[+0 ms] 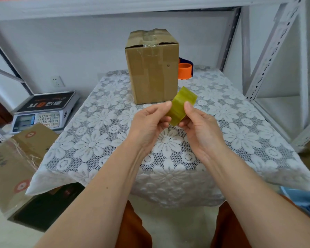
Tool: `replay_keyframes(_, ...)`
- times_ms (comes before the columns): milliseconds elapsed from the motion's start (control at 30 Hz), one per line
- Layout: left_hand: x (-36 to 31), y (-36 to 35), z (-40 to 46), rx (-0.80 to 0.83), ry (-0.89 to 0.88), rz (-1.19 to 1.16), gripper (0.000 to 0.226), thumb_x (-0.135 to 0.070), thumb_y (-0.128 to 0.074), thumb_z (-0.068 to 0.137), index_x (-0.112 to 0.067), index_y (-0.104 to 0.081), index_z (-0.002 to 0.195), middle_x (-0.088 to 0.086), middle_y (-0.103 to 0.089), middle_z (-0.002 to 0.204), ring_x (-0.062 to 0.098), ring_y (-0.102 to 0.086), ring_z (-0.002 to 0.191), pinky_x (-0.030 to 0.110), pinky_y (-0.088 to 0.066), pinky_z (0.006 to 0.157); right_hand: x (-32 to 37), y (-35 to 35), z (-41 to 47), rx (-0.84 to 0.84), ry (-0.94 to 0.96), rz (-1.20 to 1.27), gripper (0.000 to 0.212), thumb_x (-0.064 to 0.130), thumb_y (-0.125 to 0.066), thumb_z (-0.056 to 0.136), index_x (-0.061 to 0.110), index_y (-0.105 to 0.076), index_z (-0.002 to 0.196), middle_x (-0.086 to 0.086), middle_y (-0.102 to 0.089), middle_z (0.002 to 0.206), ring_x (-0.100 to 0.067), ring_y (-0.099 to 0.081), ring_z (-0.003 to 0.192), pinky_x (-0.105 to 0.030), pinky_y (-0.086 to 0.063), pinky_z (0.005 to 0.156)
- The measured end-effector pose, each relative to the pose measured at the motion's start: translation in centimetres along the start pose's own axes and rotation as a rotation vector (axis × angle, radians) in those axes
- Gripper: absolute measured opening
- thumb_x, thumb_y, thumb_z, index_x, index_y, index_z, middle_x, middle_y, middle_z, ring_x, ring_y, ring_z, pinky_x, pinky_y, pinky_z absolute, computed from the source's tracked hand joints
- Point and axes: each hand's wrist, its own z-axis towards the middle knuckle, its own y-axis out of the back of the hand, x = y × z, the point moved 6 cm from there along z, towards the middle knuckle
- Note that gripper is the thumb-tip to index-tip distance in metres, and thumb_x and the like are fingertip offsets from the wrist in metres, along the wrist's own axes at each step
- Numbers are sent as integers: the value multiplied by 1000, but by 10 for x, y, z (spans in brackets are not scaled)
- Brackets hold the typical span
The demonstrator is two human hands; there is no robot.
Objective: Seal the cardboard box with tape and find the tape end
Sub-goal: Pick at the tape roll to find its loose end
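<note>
A grey metal shelving frame [268, 56] rises behind and to the right of a small worktop [240, 133] covered by a white lace cloth with a daisy pattern. On the far part of the worktop stands a tall cardboard box [152, 72], upright, its top flaps closed and crossed by crinkled clear tape that runs down the front face. Just behind the box on its right, an orange tape dispenser [185, 68] shows partly, the rest hidden by the box.

To the left, below the worktop's level, a digital weighing scale [45, 111] with a keypad sits tilted, and nearer the viewer lie brown printed cartons [11, 167] on the floor.

Two bare forearms reach in from the bottom edge, above knees clad in rust-orange cloth. Both hands meet in the air over the middle of the worktop, just in front of the box and not touching it. Between them is a roll of yellowish clear tape [182, 106], tilted with its upper end leaning right. The left hand [149, 124] pinches the roll's left edge, thumb on top and fingers curled beneath. The right hand [199, 126] grips the right side, thumb pressed on the outer band, fingers wrapped under. No loose tape end can be made out
</note>
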Motion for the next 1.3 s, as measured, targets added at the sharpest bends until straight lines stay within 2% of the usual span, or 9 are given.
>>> replay_keyframes(100, 2, 2, 1, -8, -13, -4, 11, -6, -65, 85, -4, -71, 94, 0, -66, 68, 4, -56, 57, 14, -49, 55, -1, -1, 1, 11, -6, 6, 35, 25, -63, 88, -8, -66, 101, -14, -57, 83, -13, -48, 63, -24, -47, 71)
replay_keyframes(267, 1, 0, 2, 21, -48, 7, 16, 3, -60, 86, -2, -70, 98, 1, -67, 67, 4, -58, 58, 13, -50, 58, -2, 1, 2, -13, -15, 24, 32, 24, -63, 88, -5, -68, 100, -16, -61, 89, -13, -48, 64, -24, -46, 70)
replay_keyframes(367, 0, -1, 2, 54, -66, 24, 22, 6, -58, 87, -2, -69, 104, 3, -68, 75, 5, -57, 62, 14, -50, 60, -1, 1, 1, -8, -15, 38, 32, 25, -63, 88, -5, -68, 100, -15, -60, 89, -12, -47, 62, -25, -45, 71)
replay_keyframes(467, -1, -4, -1, 56, -60, 25, 20, -3, -64, 85, -4, -70, 105, 3, -67, 79, 5, -56, 64, 16, -49, 61, 1, 2, 2, -3, -13, 35, 30, 25, -62, 89, -4, -68, 98, -10, -60, 80, -12, -47, 61, -26, -45, 72)
replay_keyframes(567, 3, -1, 0, -23, -41, 30, 14, -15, -70, 83, -10, -73, 95, -2, -66, 73, 5, -54, 60, 18, -48, 58, 0, 0, 1, 13, -8, 15, 27, 24, -62, 89, -2, -68, 93, -10, -60, 78, -12, -49, 60, -25, -47, 70)
replay_keyframes(700, 5, 0, 3, -59, -79, 39, 11, -9, -67, 84, -10, -73, 94, -1, -63, 70, 4, -53, 58, 17, -47, 57, -4, 0, 2, -5, -37, 40, 32, 23, -63, 89, -6, -67, 100, -10, -61, 81, -11, -50, 61, -24, -48, 70)
replay_keyframes(967, 3, -2, 5, -3, -151, 56, 27, 1, -62, 86, -6, -68, 111, 7, -65, 89, 6, -50, 62, 19, -46, 61, -6, -3, 2, 3, -82, 184, 19, 22, -62, 88, 6, -69, 82, -5, -67, 75, -12, -54, 64, -24, -49, 71)
replay_keyframes(1133, 4, 0, 5, -53, -123, 47, 21, -15, -69, 83, -8, -72, 104, -4, -63, 69, 4, -48, 57, 18, -43, 57, -7, -5, 1, 11, -84, 181, 19, 22, -62, 89, 5, -69, 83, -5, -67, 75, -13, -54, 65, -26, -48, 73)
replay_keyframes(1300, 5, 1, 6, -93, -175, 102, 18, -7, -62, 89, -6, -72, 104, 7, -62, 80, 5, -47, 59, 19, -45, 61, -10, -6, 0, -13, -110, 200, 18, 21, -62, 89, 6, -69, 81, -4, -68, 72, -12, -54, 62, -27, -48, 76)
